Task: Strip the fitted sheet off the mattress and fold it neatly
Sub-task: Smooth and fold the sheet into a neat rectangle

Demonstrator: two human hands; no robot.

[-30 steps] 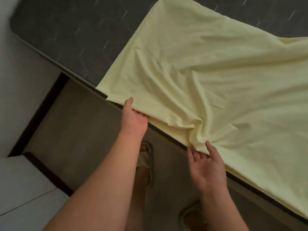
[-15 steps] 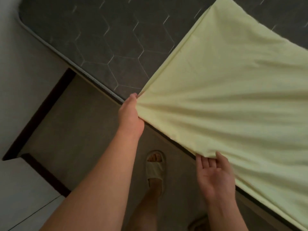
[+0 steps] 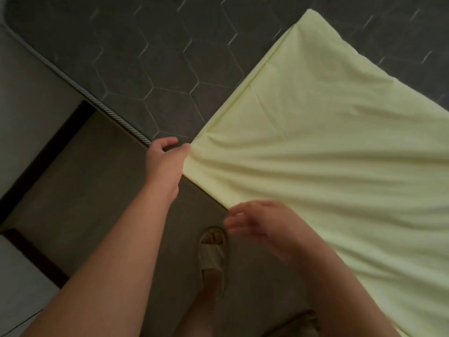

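Observation:
The pale yellow sheet [image 3: 328, 154] lies folded in layers on the dark grey hexagon-quilted mattress [image 3: 145, 57], its near edge along the mattress side. At the sheet's left near corner, my left hand [image 3: 167, 156] has loosely curled fingers, and dark mattress shows between finger and thumb. The thumb side touches the cloth. My right hand [image 3: 257, 222] is blurred, palm down with fingers spread toward the left, hovering over the sheet's near edge and holding nothing.
The mattress's corded edge [image 3: 109, 110] runs diagonally from upper left. Below it is brown floor [image 3: 85, 190], with my slippered foot [image 3: 213, 249] under the right hand. A dark skirting strip and pale wall [image 3: 24, 105] lie at left.
The sheet's corner was drawn taut and now lies flatter. My left hand has loosened its pinch on the corner. My right hand turned palm down and moved left off the edge.

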